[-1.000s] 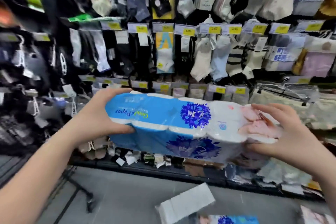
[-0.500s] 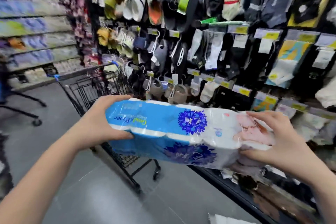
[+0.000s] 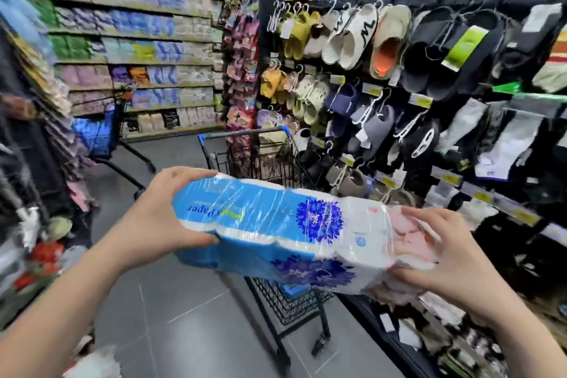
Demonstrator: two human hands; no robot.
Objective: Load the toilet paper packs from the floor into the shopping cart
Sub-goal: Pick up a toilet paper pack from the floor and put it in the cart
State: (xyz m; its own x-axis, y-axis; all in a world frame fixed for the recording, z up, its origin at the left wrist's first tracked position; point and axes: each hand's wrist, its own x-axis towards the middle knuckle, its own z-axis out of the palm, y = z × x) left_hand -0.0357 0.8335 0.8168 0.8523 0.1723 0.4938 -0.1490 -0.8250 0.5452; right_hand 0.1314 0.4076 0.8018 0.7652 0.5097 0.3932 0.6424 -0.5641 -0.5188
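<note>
While the pack is in carry: view has swung left over the last second, from the sock wall to the aisle; the shopping cart [image 3: 264, 163], only at the left edge half a second ago, now sits straight ahead beyond the load.
Pack: toilet paper pack [image 3: 276, 233] in mid-air, long axis across the view, blue end left, pink-white end right; in front of the cart basket and, by my reading, not yet over its rim.
Left hand: left hand [image 3: 162, 218] curled round the blue end, fingers over the top, thumb on the near face; same hold as before.
Right hand: right hand [image 3: 445, 258] curled round the pink end, fingers above, thumb below; hold likewise unchanged.
Meaning for task: turn toward the cart looks finished; remaining is to carry forward, clear the rim and lower. The loose packs seen at the bottom edge a second ago are out of view now, so the count left cannot be told.
Cart: black wire, blue handle, parked just beside the slipper rack [image 3: 352, 70]; contents too blurred to tell.
Floor: floor [image 3: 190, 316] grey, smooth tiles with faint seams.
Room: shop aisle; far shelves [image 3: 138, 55] stacked with packaged goods; second cart [image 3: 95, 132] with a blue bag, well apart at left; hanging socks [image 3: 506, 144] to the right.
</note>
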